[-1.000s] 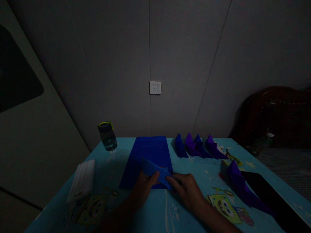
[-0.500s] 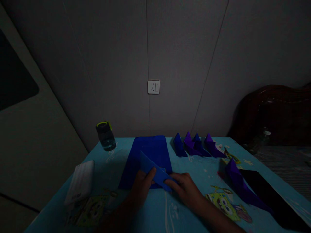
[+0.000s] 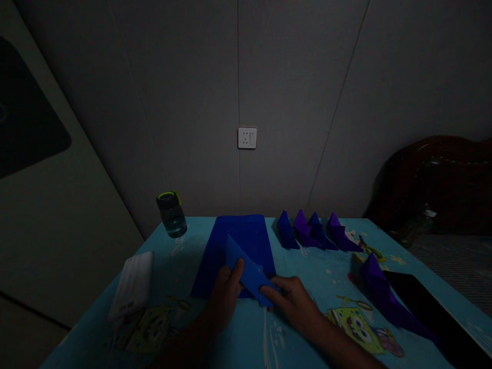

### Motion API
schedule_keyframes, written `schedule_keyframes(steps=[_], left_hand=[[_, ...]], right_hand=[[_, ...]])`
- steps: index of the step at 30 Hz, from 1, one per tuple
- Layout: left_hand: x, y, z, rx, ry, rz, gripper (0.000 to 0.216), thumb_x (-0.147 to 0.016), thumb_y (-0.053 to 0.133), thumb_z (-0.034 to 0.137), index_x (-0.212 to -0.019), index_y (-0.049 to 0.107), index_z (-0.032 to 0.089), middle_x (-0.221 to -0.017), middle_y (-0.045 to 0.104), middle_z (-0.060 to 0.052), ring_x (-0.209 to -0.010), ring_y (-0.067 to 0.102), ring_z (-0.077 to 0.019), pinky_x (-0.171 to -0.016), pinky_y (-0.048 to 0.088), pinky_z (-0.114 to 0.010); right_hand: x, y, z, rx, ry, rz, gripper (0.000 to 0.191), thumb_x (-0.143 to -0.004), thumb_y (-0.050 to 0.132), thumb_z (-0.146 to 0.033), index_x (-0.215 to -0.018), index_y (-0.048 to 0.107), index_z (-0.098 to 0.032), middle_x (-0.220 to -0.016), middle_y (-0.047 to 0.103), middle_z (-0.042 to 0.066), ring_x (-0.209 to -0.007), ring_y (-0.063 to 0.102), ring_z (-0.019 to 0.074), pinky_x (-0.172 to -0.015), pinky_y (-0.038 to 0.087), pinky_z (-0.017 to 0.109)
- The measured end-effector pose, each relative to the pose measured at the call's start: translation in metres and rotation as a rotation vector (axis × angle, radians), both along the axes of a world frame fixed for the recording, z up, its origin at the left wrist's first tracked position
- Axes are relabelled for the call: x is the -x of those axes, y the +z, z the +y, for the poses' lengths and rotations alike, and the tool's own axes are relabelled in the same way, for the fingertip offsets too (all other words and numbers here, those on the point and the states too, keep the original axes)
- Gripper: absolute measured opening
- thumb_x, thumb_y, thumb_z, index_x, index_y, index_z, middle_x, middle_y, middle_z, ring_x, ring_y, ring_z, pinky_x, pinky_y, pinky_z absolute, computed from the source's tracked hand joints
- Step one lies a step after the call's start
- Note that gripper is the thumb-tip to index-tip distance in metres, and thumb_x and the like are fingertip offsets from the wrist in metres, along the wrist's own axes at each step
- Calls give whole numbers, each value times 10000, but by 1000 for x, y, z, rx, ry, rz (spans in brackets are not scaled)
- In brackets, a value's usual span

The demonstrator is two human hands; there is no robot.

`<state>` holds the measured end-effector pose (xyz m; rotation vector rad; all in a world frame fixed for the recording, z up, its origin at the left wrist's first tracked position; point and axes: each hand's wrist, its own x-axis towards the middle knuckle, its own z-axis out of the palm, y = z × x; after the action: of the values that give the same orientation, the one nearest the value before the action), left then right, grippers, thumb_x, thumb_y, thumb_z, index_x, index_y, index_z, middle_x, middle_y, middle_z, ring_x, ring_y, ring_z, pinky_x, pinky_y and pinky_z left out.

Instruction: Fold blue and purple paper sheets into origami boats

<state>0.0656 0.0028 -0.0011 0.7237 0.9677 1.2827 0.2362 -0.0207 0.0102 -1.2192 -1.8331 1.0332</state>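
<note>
Both hands hold a folded piece of blue paper [image 3: 248, 271] tilted above the table. My left hand [image 3: 227, 287] pinches its left part, thumb on top. At its lower right end, my right hand [image 3: 290, 297] grips it between thumb and fingers. Beneath and behind it lies a flat dark blue sheet [image 3: 244, 230], partly covered by the hands and the folded paper. Several folded paper boats, blue and purple, stand in a row at the back right, among them a purple boat [image 3: 336, 233]. Another purple boat [image 3: 376, 282] sits nearer on the right.
A patterned light blue cloth [image 3: 307, 271] covers the table. At the back left stands a water bottle [image 3: 172, 215], with a white packet [image 3: 132, 282] in front of it. A black flat object [image 3: 430, 307] lies at the right edge. The wall holds a socket [image 3: 247, 138].
The whole view has shifted slightly, so things sit a little farther right. Both hands keep their grip on the folded paper, which is tilted slightly more steeply.
</note>
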Motion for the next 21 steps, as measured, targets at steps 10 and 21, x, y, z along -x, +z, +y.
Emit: schedule_keyframes(steps=[10,21], left_hand=[[-1,4,0,-15,-49,-28,481,-654,763,582,-767,670,124,-821,762,-144,-906,717,-318,-835,549,-426],[12,5,14,-145,32,-10,363,-636,817,431,-808,679,143,-762,759,-68,-794,731,-256,-786,564,-384]], right_hand=[[-4,6,-1,-23,29,30,466,-940,490,-458,-638,653,-144,-556,593,-15,-519,502,109,-524,357,211],[-6,3,0,-210,25,-226,297,-938,522,-418,-938,718,-194,-820,717,34,-728,645,183,-700,447,254]])
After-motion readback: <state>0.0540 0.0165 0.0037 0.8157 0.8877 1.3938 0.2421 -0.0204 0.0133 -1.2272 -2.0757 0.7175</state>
